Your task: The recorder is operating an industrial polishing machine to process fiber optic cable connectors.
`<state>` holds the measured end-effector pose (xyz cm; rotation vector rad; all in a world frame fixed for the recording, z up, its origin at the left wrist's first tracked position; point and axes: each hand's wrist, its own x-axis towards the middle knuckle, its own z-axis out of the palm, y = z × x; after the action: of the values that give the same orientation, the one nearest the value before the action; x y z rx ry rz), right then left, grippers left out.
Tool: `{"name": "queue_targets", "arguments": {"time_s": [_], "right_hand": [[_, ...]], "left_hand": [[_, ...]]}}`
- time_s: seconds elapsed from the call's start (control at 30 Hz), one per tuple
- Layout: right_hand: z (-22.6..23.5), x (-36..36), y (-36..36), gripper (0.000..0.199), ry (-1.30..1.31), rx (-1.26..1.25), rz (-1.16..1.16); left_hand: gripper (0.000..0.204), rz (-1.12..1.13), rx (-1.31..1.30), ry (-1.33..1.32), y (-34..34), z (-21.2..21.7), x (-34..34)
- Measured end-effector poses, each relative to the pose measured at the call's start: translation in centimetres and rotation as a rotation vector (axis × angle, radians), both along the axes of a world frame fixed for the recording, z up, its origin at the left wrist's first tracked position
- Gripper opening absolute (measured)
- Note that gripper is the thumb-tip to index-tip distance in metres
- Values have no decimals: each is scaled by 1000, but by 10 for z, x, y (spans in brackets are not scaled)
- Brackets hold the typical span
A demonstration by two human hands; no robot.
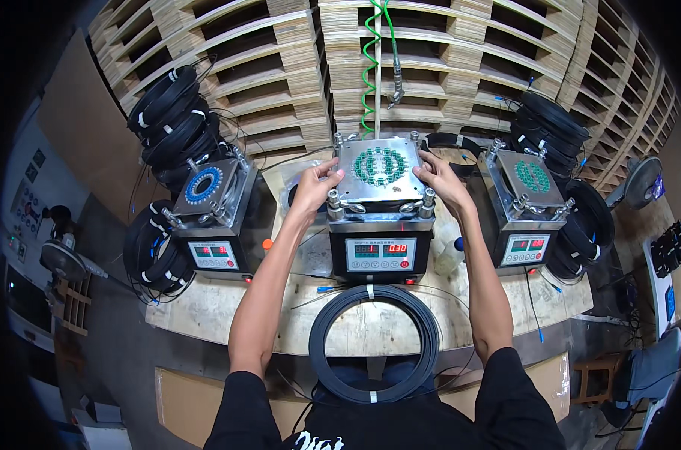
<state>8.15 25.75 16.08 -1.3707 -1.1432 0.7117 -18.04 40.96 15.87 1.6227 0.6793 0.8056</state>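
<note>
A square metal plate (pixel 346 154) with a ring of green fittings (pixel 379 166) lies on top of the middle machine (pixel 340 251), between its corner posts. My left hand (pixel 315 187) grips the plate's left edge, thumb and fingers closed at the rim. On the opposite edge, my right hand (pixel 443 182) holds the plate with its fingers curled around the side; some fingertips are hidden. Below the hands, the machine's front panel (pixel 378 255) shows lit red digits. A coil of black cable (pixel 321 337) with white ties rests at the table's near edge, in front of my body.
Similar machines stand at left (pixel 210 193) and right (pixel 526 191), beside stacked black cable coils (pixel 168 112). Wooden pallets (pixel 280 75) rise behind the wooden table (pixel 205 315). A green spiral air hose (pixel 369 75) hangs above. A clear bottle (pixel 447 261) stands right of the middle machine.
</note>
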Motion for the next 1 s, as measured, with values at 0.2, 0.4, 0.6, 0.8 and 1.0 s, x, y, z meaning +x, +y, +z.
{"name": "queue_targets", "arguments": {"time_s": [0.2, 0.4, 0.6, 0.8, 1.0], "right_hand": [[-2, 2, -10, 65, -101, -83, -13], [0, 1, -13, 57, -72, -118, -72], [-52, -42, -89, 19, -368, 149, -622], [-100, -102, -176, 12, -424, -71, -460], [-109, -122, -176, 37, -495, -355, -264]], "left_hand": [[61, -32, -22, 13, 1, -2, -1], [52, 51, 69, 23, -1, 0, 3], [20, 531, 425, -128, -65, -56, -49], [34, 254, 546, 390, -159, -129, -124], [74, 9, 746, 861, -167, -120, -129]]}}
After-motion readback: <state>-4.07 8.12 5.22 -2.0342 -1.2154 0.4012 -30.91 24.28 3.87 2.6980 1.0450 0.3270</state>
